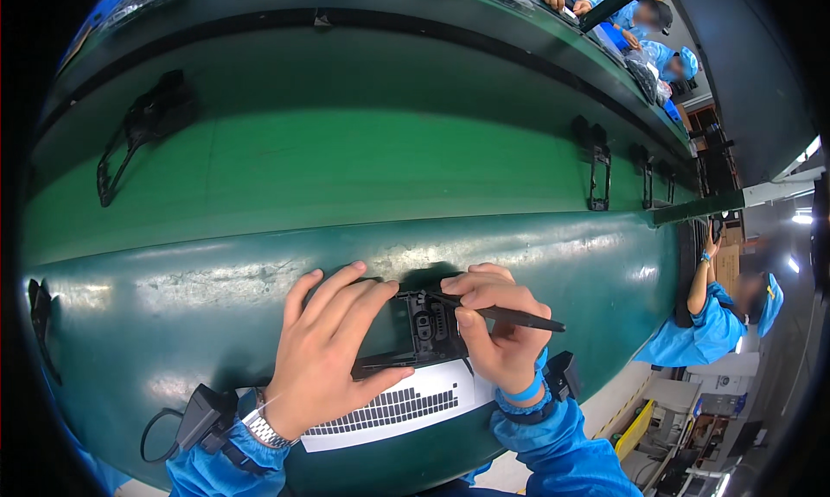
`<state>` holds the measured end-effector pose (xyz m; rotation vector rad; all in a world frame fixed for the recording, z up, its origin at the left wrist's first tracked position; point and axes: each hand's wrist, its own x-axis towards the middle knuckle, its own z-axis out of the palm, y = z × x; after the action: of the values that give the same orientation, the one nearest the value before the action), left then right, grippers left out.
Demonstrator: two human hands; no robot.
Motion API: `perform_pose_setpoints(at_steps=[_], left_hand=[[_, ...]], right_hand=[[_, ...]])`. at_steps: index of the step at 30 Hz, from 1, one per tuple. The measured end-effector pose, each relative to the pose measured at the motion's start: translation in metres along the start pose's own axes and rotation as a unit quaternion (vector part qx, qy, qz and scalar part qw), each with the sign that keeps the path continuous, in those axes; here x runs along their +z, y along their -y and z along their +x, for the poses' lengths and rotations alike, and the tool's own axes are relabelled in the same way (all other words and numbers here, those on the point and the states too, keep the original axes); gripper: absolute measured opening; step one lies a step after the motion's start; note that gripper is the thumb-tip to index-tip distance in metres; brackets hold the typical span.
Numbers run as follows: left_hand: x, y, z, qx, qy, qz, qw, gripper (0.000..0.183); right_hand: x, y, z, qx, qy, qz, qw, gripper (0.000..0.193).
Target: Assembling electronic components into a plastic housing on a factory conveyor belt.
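Note:
On the dark green bench in front of me lies a black molded plastic frame with openings and ribs, partly hidden under my hands. My left hand holds its left side, the fingers stretched over the far edge and the thumb along the near edge. Pinched in my right hand is a slim black pen-shaped tool. Its tip is at the far edge of the frame, where the fingers partly hide it. Under my left wrist and the frame's near side, a white sheet carries rows of small black rectangles.
Along the green back strip stand a black frame piece at left and another frame at right, with more beyond. A dark part lies at the left edge. A shelf runs overhead. Co-workers in blue sit at the right.

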<state>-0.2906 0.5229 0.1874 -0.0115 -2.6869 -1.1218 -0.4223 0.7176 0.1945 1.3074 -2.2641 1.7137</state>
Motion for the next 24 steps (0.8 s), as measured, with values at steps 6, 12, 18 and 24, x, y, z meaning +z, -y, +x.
perform_pose_setpoints(at_steps=[6,12,18,24], left_hand=[[0.0011,0.0004,-0.0003,0.001,-0.002,0.003,1.000,0.081],[0.0008,0.0002,-0.0004,0.000,0.001,0.005,1.000,0.081],[0.0006,0.0002,0.0002,0.001,0.006,0.004,1.000,0.081],[0.0013,-0.0016,-0.0004,-0.002,0.005,-0.004,1.000,0.075]], right_hand=[[-0.0005,0.0029,0.0004,-0.034,0.003,-0.032,0.999,0.020],[-0.0005,0.0040,0.0015,-0.046,0.007,-0.042,0.998,0.021],[-0.0012,0.0033,0.0018,-0.052,0.013,-0.055,0.997,0.021],[-0.0017,0.0015,0.0007,-0.058,0.014,-0.055,0.997,0.021]])
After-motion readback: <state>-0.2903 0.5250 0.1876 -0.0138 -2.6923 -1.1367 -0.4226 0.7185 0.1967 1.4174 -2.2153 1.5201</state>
